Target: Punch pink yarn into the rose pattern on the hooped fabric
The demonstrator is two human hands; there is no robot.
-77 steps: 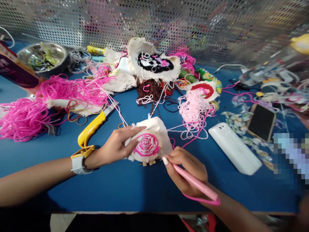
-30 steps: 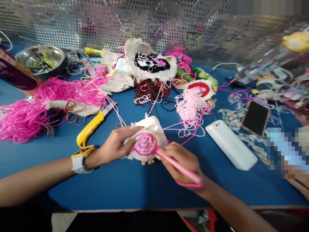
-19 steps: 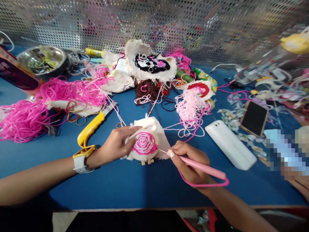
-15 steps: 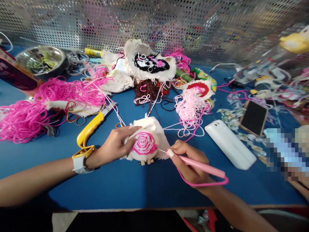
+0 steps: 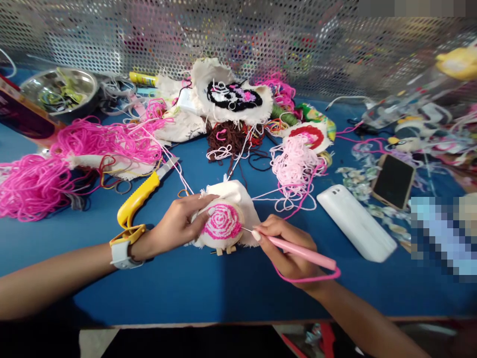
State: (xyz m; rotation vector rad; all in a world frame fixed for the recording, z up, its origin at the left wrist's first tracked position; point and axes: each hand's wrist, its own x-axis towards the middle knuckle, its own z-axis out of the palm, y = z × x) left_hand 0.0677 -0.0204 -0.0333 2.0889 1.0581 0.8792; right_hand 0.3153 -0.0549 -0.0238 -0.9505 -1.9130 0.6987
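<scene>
My left hand (image 5: 186, 219) grips the left side of an embroidery hoop (image 5: 242, 223), thumb on top and fingers behind. Off-white cloth (image 5: 234, 191) is stretched in it, its frayed edges spreading past the rim. A pink and white yarn spiral (image 5: 222, 221) covers much of the cloth. Between the fingers and thumb of my right hand (image 5: 290, 246) is a pink punch needle (image 5: 305, 253). Its thin metal tip points left, at the right edge of the spiral. Bright pink yarn (image 5: 309, 279) loops out of the handle's back end and under the hand.
A yellow-handled knife (image 5: 137, 199) lies left of the hoop. Pink yarn heaps (image 5: 108, 141) spread at the left, near a steel bowl (image 5: 87, 104). Pale pink yarn (image 5: 294, 166), a white device (image 5: 356, 223) and a phone (image 5: 394, 181) lie to the right. A perforated metal screen (image 5: 167, 40) stands behind.
My right hand and the punch needle have shifted slightly left, the tip closer to the spiral. The trailing yarn loop moved along with them. My left hand and the hoop stay nearly still.
</scene>
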